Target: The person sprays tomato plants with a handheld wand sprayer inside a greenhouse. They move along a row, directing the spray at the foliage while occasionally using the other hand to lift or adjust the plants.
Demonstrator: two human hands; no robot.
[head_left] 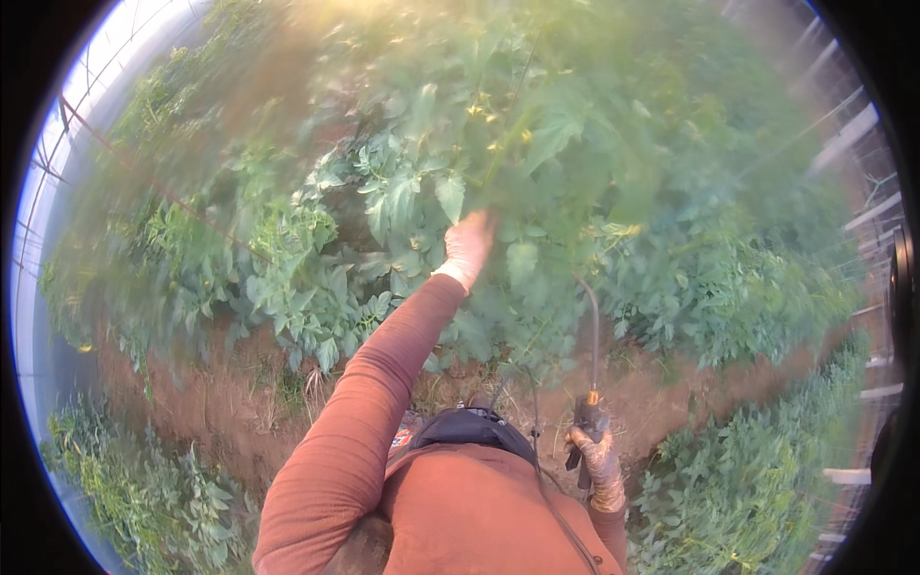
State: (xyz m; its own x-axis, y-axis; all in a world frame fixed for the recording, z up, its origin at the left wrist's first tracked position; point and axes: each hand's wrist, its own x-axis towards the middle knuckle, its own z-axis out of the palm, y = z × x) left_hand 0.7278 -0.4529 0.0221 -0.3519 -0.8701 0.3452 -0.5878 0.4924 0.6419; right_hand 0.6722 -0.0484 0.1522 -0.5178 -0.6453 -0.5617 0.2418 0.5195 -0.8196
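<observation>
My right hand (600,458), in a thin, shiny, see-through glove, is wrapped round the dark handle of a spray wand (590,420). From its yellowish collar a thin metal tube rises and bends left into the leaves, where its tip is hard to make out. My left hand (470,244), with a pale glove cuff at the wrist, reaches up into the tomato plants (402,192). Its fingers are blurred and partly lost among the leaves next to a green stem with small yellow flowers (479,112). Whether it holds that stem cannot be seen.
A strip of brown soil (201,383) runs along the foot of the plants. More leafy rows stand behind at lower left (144,489) and lower right (738,479). A black waist bag (470,428) sits at my front, with a thin hose (570,527) beside it.
</observation>
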